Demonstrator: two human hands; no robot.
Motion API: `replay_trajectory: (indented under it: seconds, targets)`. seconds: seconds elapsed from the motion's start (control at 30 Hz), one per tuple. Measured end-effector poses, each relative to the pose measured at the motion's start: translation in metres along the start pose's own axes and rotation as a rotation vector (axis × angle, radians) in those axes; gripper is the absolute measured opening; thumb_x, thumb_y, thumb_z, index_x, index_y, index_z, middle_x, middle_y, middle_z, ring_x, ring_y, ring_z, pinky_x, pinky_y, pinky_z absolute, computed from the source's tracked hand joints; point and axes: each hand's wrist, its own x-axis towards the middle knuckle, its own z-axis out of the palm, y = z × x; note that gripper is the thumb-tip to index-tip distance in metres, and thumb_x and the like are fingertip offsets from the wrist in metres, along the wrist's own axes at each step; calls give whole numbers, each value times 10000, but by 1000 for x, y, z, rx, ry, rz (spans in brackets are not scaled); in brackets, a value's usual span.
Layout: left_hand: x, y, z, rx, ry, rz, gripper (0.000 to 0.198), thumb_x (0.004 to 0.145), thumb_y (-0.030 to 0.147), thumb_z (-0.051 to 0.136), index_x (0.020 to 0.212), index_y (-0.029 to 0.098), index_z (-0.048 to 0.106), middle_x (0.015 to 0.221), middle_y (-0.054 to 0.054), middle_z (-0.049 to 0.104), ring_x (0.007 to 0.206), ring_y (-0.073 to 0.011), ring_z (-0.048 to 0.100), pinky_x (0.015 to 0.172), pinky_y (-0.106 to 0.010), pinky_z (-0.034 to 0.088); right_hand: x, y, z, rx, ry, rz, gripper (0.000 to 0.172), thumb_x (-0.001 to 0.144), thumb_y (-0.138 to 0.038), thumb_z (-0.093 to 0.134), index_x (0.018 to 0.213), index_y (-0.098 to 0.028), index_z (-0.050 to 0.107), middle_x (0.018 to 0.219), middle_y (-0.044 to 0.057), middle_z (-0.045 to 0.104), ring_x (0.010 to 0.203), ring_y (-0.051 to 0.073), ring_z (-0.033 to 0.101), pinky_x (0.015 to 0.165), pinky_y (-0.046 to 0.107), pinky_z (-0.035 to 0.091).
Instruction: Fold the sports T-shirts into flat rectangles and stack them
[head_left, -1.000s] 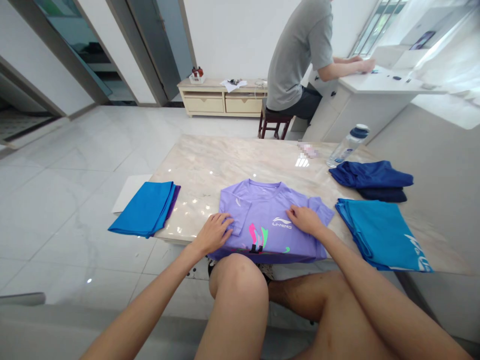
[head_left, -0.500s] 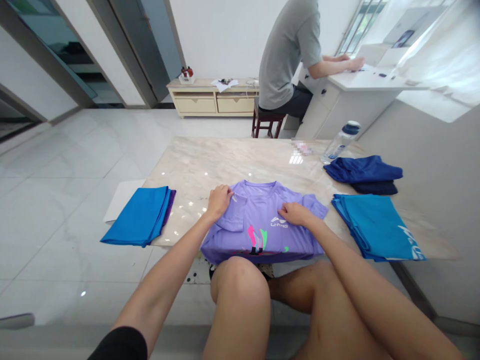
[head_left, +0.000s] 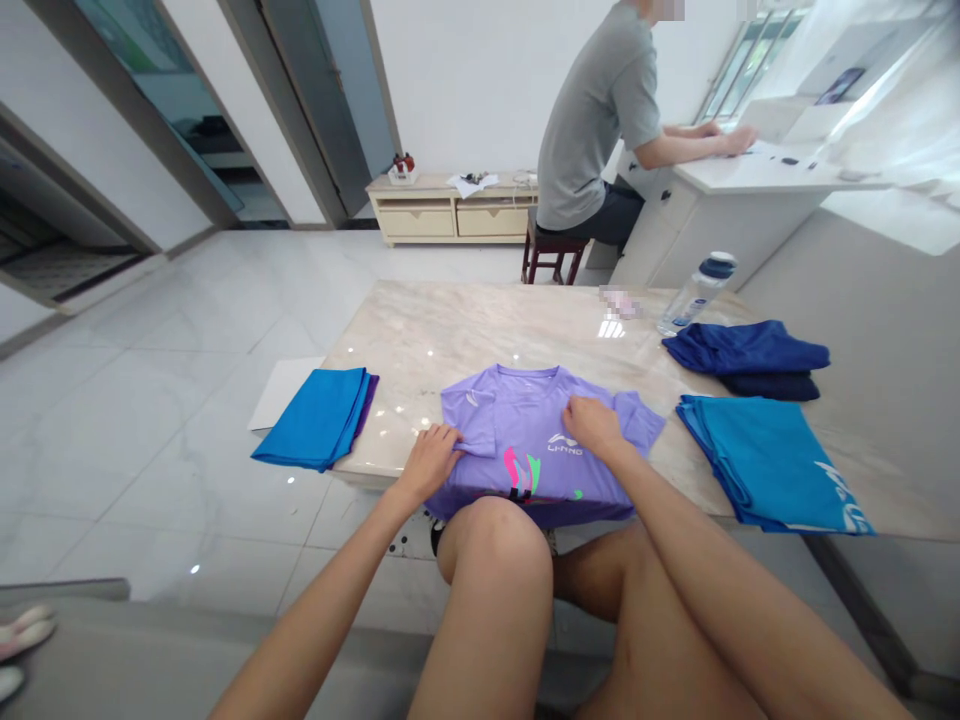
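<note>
Your lilac short-sleeved fabric T-shirt (head_left: 534, 425) lies on the glossy beige marble table (head_left: 465, 320), its lower part draping over the near edge. Your left hand's (head_left: 433, 462) loosely curved fingers touch its sleeve; your right hand's (head_left: 594, 426) curl on its chest, though whether either pinches cloth I cannot tell.

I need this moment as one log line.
left hand: by sleeve of lilac shirt | right hand: on it, by chest logo | left side: folded blue cloth | right side: folded teal cloth, bottle

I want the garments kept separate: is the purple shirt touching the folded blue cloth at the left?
Apart. The head view plainly shows a strip of pale tabletop between the purple shirt and the folded blue cloth.
</note>
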Motion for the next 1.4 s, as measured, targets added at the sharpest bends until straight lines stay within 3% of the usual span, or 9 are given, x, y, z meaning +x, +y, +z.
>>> replay_trajectory:
  seconds: [0.1, 0.2, 0.37, 0.5, 0.77, 0.9, 1.07, 1.3, 1.4]
  targets:
    - [-4, 3, 5, 3, 102, -85, 238, 1017, 213, 637, 1254, 226, 616, 1281, -117, 673, 1233, -311, 621, 1029, -447, 501, 1, -44, 0, 143, 126, -121, 370, 1106, -302, 463, 1363, -149, 680, 1394, 197, 704, 1362, 326, 604, 1065, 379, 498]
    - [-15, -2, 13, -48, 213, -241, 342, 994, 260, 688, 1312, 191, 581, 1307, -152, 659, 1233, -324, 629, 1031, -457, 518, 11, -91, 3, 254, 117, -222, 389, 1092, -330, 527, 1421, -161, 650, 1449, 175, 649, 1399, 317, 541, 1159, 377, 437]
    - [-35, -15, 21, -207, 175, -273, 219, 985, 218, 665, 1197, 237, 613, 1051, -63, 716, 1046, -277, 706, 942, -411, 532, 32, -143, 14, 301, 3, -184, 506, 1043, -408, 661, 1500, -199, 603, 1559, 188, 541, 1434, 365, 482, 1177, 443, 424]
    - [-39, -15, 15, -256, 154, -281, 344, 935, 147, 660, 1260, 254, 618, 996, -37, 724, 1018, -266, 716, 917, -389, 514, 41, -159, 19, 278, 12, -93, 334, 1051, -357, 629, 1327, -187, 711, 1572, 202, 551, 1466, 396, 471, 1190, 503, 412]
    - [-37, -18, 7, -356, 134, -235, 180, 804, 87, 606, 843, 255, 552, 929, -25, 656, 884, -226, 663, 836, -343, 512, 49, -148, 10, 444, -50, -4, 333, 1035, -265, 536, 1262, -194, 770, 1338, 137, 781, 1277, 292, 706, 1045, 357, 540]
    - [-45, -22, 11, -429, 143, -232, 156, 847, 125, 584, 908, 264, 552, 857, 6, 640, 811, -218, 638, 802, -337, 505, 47, -141, 6, 449, -42, 44, 393, 1019, -239, 538, 1347, -188, 749, 1396, 149, 762, 1304, 303, 709, 1038, 361, 557]
    - [-53, -22, 13, -376, 182, -221, 441, 865, 95, 521, 1245, 279, 646, 880, -8, 639, 844, -237, 669, 815, -347, 513, 45, -140, 5, 426, -75, 57, 408, 1028, -201, 522, 1377, -164, 731, 1442, 185, 732, 1325, 320, 705, 1034, 382, 563]
    - [-57, -29, 14, -320, 135, -199, 23, 915, 276, 636, 928, 261, 623, 754, 15, 586, 724, -231, 629, 718, -344, 502, 31, -122, -4, 371, -167, 59, 319, 914, -150, 666, 1193, -122, 819, 1078, 187, 840, 1102, 298, 798, 918, 324, 596]
    - [-46, -32, 6, -344, 116, -94, 277, 841, 442, 800, 976, 244, 660, 895, -22, 685, 841, -260, 699, 780, -375, 577, 20, -91, -18, 350, -75, 97, 329, 960, -193, 648, 1251, -158, 798, 1233, 175, 817, 1195, 301, 772, 953, 329, 589]
